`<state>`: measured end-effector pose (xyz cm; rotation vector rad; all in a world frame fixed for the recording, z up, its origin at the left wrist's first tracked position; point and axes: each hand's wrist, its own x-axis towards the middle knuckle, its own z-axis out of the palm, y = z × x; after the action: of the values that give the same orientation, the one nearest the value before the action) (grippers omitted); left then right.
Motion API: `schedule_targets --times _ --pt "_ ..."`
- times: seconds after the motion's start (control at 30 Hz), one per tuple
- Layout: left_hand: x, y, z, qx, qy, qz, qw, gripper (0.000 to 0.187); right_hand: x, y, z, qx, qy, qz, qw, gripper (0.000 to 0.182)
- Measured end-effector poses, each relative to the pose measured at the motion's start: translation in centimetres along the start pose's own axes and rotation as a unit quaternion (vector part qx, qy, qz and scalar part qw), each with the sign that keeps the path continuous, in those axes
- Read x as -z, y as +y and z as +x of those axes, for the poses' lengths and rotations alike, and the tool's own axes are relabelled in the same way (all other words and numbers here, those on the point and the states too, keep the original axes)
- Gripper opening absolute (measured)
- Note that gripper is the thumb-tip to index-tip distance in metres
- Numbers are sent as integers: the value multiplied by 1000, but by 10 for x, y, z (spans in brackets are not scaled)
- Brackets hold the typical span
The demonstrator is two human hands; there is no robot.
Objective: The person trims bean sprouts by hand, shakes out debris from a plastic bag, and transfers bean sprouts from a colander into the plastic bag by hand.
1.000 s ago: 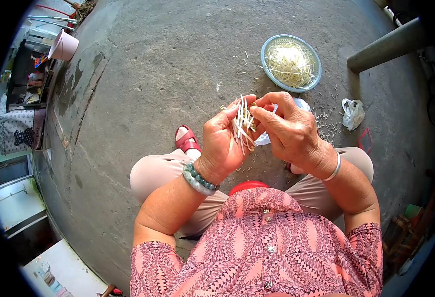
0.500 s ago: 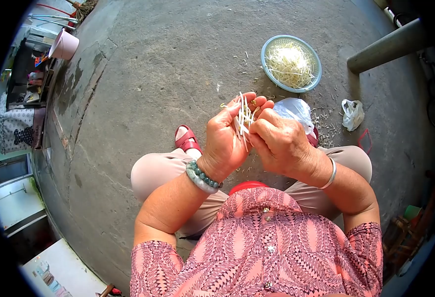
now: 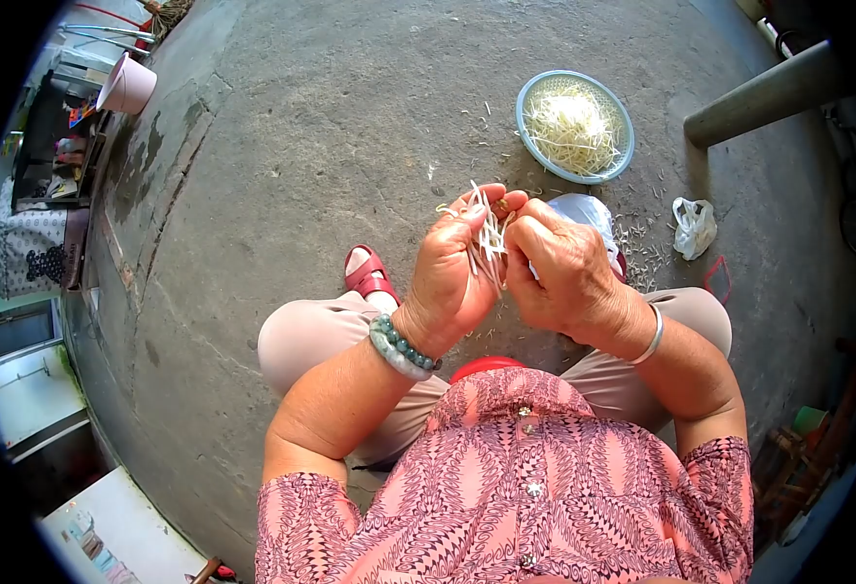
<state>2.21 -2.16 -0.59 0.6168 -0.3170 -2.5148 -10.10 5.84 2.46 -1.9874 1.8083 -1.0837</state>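
A small bunch of white bean sprouts (image 3: 487,238) lies in my left hand (image 3: 449,282), whose palm faces up with the fingers curled and the thumb pressed on the sprouts. My right hand (image 3: 566,268) is closed in a pinch beside the left fingertips, at the right edge of the bunch; what its fingertips hold is too small to make out. Beyond my hands, a blue round basket (image 3: 627,156) on the floor holds a heap of sprouts (image 3: 572,125). A white plastic bag (image 3: 587,216) lies partly behind my right hand.
Bits of sprout (image 3: 645,255) are scattered over the concrete floor (image 3: 321,127). A second plastic bag (image 3: 694,229) lies at the right, below a thick grey post (image 3: 759,95). A pink bucket (image 3: 128,86) stands at the upper left, near cluttered shelves.
My right hand has shifted slightly right, and its fingers have moved up toward the left fingertips. My left fingers have curled a little more around the sprouts.
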Motion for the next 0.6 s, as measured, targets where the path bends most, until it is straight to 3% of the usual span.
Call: schedule_targets --times 0.2,0.5,0.6 --pt "3 1 0 7 -5 -43 999 26 1 1 4 16 50 27 998 14" --pt "1 9 1 -7 8 -65 998 25 17 -5 7 36 23 71 997 8" --pt "0 14 0 -8 17 -71 997 26 40 -8 6 -9 -267 217 939 13"
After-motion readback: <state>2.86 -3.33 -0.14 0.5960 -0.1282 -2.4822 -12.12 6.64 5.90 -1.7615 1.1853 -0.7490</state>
